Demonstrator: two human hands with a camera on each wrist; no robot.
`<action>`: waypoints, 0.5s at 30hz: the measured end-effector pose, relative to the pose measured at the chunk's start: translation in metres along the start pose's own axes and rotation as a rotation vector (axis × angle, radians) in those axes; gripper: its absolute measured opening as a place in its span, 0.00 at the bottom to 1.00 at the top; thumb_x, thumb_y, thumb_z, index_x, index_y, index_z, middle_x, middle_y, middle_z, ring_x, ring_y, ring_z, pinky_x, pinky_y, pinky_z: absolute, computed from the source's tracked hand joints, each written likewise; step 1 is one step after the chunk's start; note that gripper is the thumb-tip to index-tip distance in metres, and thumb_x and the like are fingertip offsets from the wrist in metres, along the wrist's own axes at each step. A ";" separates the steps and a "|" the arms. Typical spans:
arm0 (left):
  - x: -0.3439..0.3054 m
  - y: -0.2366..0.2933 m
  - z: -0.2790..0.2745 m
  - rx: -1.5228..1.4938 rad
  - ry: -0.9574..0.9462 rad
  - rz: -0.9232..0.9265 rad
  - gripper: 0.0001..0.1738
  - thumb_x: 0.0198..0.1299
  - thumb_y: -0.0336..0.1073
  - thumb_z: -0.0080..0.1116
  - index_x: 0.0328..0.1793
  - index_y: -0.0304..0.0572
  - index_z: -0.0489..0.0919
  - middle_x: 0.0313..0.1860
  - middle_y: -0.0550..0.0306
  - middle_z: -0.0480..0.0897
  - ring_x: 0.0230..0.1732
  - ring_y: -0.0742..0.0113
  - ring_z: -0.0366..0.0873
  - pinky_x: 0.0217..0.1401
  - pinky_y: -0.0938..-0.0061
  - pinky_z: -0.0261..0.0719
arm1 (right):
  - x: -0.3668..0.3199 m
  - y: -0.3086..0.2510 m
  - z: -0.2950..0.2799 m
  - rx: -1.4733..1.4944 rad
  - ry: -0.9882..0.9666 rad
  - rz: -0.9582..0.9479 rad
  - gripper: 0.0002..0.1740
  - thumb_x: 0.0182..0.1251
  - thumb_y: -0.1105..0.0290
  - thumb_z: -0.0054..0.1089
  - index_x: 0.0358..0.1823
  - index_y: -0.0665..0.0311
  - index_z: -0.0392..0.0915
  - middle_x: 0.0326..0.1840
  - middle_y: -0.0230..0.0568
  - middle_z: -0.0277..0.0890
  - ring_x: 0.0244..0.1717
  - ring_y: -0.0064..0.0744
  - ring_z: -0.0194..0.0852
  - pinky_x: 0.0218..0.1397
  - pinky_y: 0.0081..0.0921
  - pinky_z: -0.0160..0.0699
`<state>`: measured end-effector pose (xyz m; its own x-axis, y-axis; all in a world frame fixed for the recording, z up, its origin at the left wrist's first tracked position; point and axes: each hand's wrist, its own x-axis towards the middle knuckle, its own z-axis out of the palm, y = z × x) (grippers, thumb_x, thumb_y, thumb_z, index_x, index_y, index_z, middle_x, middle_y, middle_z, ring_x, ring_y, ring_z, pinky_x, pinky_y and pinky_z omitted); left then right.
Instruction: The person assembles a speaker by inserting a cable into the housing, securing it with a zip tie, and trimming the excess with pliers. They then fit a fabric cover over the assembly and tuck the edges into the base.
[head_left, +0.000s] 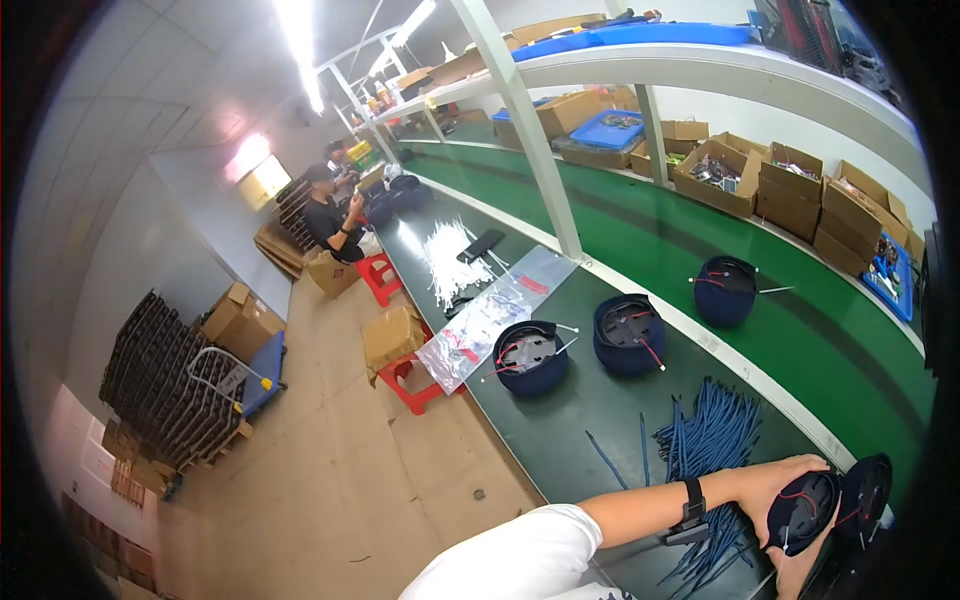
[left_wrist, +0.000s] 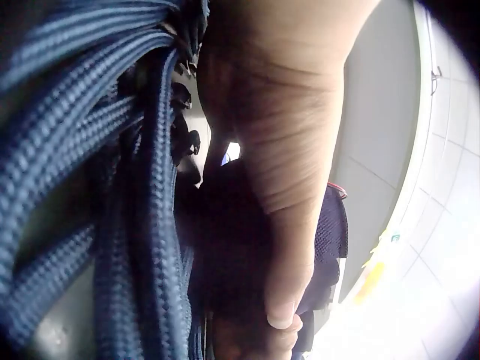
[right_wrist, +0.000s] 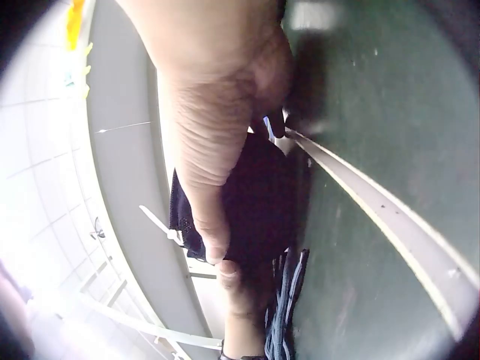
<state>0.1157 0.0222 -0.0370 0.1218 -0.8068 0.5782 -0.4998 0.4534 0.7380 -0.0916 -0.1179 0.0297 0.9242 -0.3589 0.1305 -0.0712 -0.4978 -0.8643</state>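
Note:
A round navy padded piece [head_left: 803,512] with a dark plastic inside and a red wire is held between both hands at the lower right of the head view. My left hand [head_left: 768,490] grips its left side; my right hand [head_left: 797,572] holds it from below. In the left wrist view the thumb of my left hand [left_wrist: 289,157] lies along the navy fabric [left_wrist: 331,232], close to the other thumb. The right wrist view shows my right hand [right_wrist: 210,142] curled round the piece [right_wrist: 259,202], thumb tips nearly meeting. Most other fingers are hidden.
Beside the held piece is a similar one [head_left: 866,495]. Blue cords [head_left: 705,430] lie under the left forearm. Three more round pieces [head_left: 530,360], [head_left: 629,335], [head_left: 725,290], a plastic bag [head_left: 495,320] and white ties [head_left: 450,262] are farther along. A person [head_left: 335,215] sits beyond.

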 end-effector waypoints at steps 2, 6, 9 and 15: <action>0.001 0.004 -0.003 -0.021 -0.003 0.006 0.92 0.12 0.62 0.95 0.88 0.34 0.54 0.86 0.32 0.59 0.88 0.35 0.56 0.90 0.52 0.55 | 0.001 0.013 -0.001 0.086 0.001 -0.080 0.77 0.39 0.74 0.89 0.91 0.59 0.44 0.88 0.60 0.55 0.88 0.56 0.55 0.89 0.52 0.56; 0.003 0.003 0.002 -0.077 0.062 -0.011 0.86 0.18 0.62 0.94 0.86 0.35 0.58 0.86 0.32 0.61 0.88 0.34 0.58 0.89 0.51 0.56 | 0.000 0.040 0.002 0.112 0.049 -0.124 0.70 0.50 0.71 0.87 0.91 0.57 0.46 0.85 0.63 0.58 0.85 0.56 0.60 0.86 0.50 0.63; 0.003 0.001 0.007 -0.037 0.090 -0.002 0.79 0.22 0.61 0.92 0.84 0.35 0.62 0.85 0.31 0.63 0.87 0.33 0.59 0.88 0.49 0.58 | 0.003 0.057 0.007 0.110 0.095 -0.123 0.64 0.59 0.70 0.84 0.91 0.56 0.47 0.84 0.64 0.59 0.82 0.56 0.65 0.83 0.48 0.69; 0.002 0.011 0.003 -0.002 0.068 -0.026 0.69 0.27 0.57 0.90 0.79 0.38 0.69 0.85 0.29 0.64 0.84 0.29 0.63 0.85 0.45 0.63 | -0.004 0.046 0.010 -0.017 0.115 -0.137 0.57 0.64 0.75 0.78 0.89 0.53 0.50 0.75 0.64 0.70 0.67 0.56 0.81 0.64 0.49 0.89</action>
<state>0.1077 0.0250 -0.0287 0.1930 -0.7907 0.5810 -0.4940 0.4334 0.7538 -0.0948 -0.1317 -0.0150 0.8769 -0.3742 0.3018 0.0448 -0.5614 -0.8263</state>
